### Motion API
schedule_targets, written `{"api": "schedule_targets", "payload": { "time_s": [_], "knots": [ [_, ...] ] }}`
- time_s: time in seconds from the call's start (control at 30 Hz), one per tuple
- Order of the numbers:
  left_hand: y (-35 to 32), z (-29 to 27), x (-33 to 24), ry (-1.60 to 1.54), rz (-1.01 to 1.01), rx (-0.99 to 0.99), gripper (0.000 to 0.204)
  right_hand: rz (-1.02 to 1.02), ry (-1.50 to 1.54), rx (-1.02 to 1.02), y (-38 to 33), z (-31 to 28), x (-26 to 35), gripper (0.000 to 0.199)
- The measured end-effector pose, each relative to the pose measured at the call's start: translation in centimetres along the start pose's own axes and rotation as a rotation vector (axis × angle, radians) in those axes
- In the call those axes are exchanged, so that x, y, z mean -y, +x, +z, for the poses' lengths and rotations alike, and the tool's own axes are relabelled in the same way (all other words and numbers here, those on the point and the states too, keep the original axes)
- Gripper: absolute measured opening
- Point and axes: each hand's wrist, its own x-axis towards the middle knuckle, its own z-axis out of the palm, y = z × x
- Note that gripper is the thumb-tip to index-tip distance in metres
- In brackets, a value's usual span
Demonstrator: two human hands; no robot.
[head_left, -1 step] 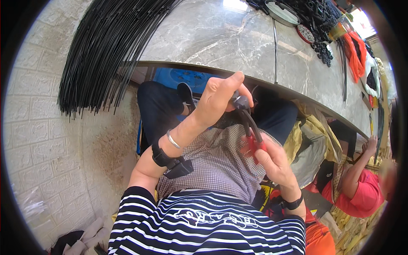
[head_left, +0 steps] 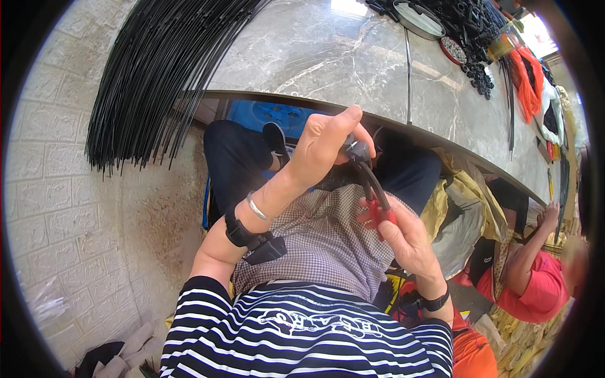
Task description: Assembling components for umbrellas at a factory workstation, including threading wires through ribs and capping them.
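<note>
Pliers [head_left: 373,189] with red grips and dark arms are held over my lap, below the table's front edge. My right hand [head_left: 406,236] is closed around their red handles, thumb along the outer side. At the dark head of the pliers, my left hand [head_left: 324,148] is closed, thumb pointing up and fingers curled. A small black part [head_left: 358,152] shows between the left fingers and the tool's jaws. Its far side is hidden by the fingers, so its kind is unclear.
A thick bundle of thin black rods [head_left: 164,75] overhangs the left end of the grey marble table [head_left: 302,57]. Black small parts [head_left: 463,25] and a round tray [head_left: 419,20] lie at the far right. Another person in a red shirt [head_left: 535,286] sits at right, near a yellow sack [head_left: 485,201].
</note>
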Motion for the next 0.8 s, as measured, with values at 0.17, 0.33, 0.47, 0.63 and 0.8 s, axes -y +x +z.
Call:
{"api": "schedule_targets", "payload": {
  "time_s": [0.17, 0.33, 0.47, 0.63, 0.8],
  "knots": [
    [-0.2, -0.1, -0.7, -0.003, -0.011, -0.027, 0.061, 0.131, 0.029, -0.001, -0.2, -0.2, 1.2, 0.042],
    [-0.3, -0.1, -0.5, 0.001, -0.003, -0.033, 0.061, 0.108, -0.076, -0.002, -0.3, -0.3, 0.8, 0.040],
    [-0.1, 0.3, -0.1, 0.028, 0.023, -0.037, 0.061, 0.106, -0.261, -0.100, -0.1, 0.1, 0.6, 0.028],
    [0.4, -0.8, 0.6, 0.117, 0.145, -0.053, 0.064, 0.164, -0.253, -0.046, 0.6, -0.5, 1.0, 0.019],
    [1.5, -2.4, -0.1, -0.001, 0.137, 0.074, 0.073, 0.241, 0.012, -0.020, 0.5, -2.4, 1.1, 0.028]
  ]
}}
